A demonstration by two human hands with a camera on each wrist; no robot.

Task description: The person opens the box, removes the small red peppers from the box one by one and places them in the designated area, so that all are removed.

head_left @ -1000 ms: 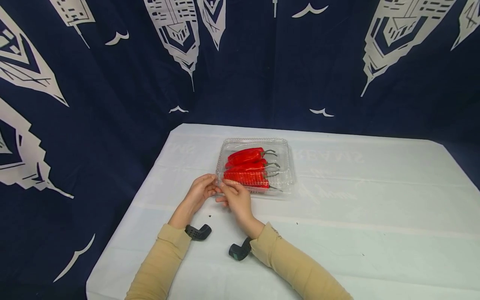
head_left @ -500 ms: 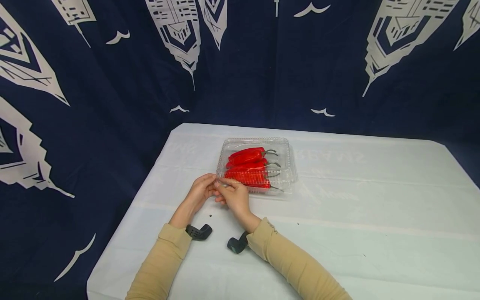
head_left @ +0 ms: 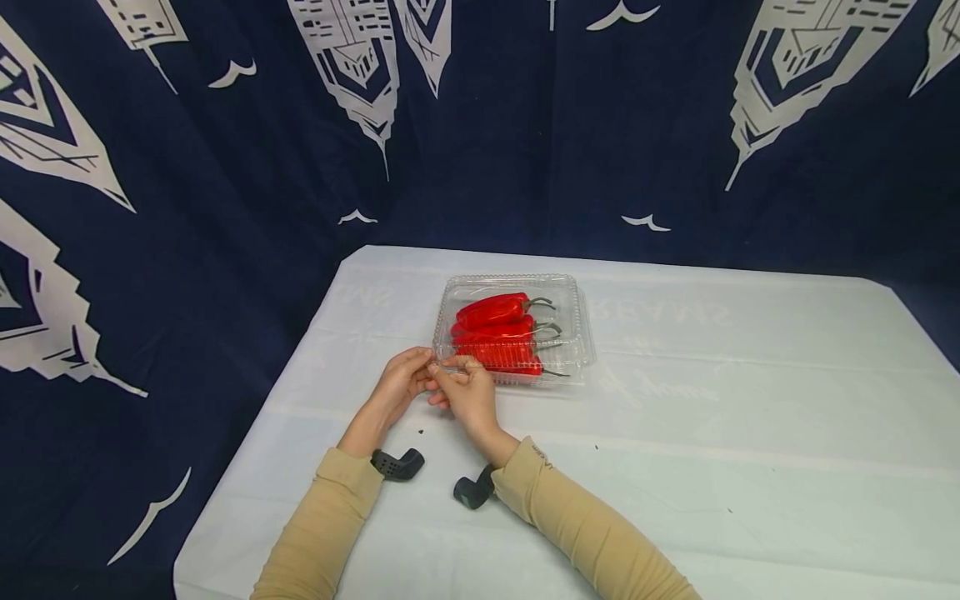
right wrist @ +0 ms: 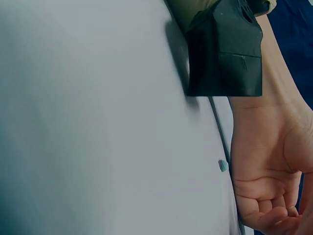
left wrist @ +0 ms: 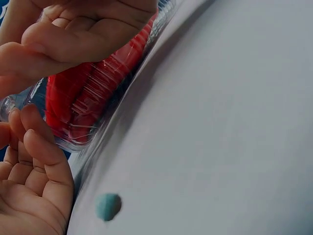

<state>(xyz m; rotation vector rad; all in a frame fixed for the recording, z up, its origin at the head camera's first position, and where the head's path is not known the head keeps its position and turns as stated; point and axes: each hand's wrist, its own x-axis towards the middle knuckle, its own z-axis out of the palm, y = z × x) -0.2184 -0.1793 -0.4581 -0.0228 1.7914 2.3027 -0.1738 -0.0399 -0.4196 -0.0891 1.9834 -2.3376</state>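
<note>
A clear plastic clamshell box (head_left: 566,333) lies on the white table with its lid down. Several red peppers (head_left: 495,312) with green stems are inside. My left hand (head_left: 397,385) grips the box's near-left corner with curled fingers. At the same corner, my right hand (head_left: 471,398) pinches the rim, thumb and forefinger close to the left fingertips. In the left wrist view the right hand (left wrist: 88,36) covers part of the box, and the left hand (left wrist: 36,183) sits below it. The exact contact at the corner is partly hidden. The right wrist view shows mostly the left hand (right wrist: 264,147).
The white-covered table (head_left: 735,417) stretches to the right. A tiny dark speck (head_left: 421,432) lies near the hands, appearing bluish green in the left wrist view. Black wrist cameras (head_left: 401,465) hang near both cuffs. A dark blue printed curtain (head_left: 480,167) closes off the back and left.
My right hand has shifted slightly left, bringing its thumb and forefinger to the box corner beside the left fingers. The left hand and box have hardly moved.
</note>
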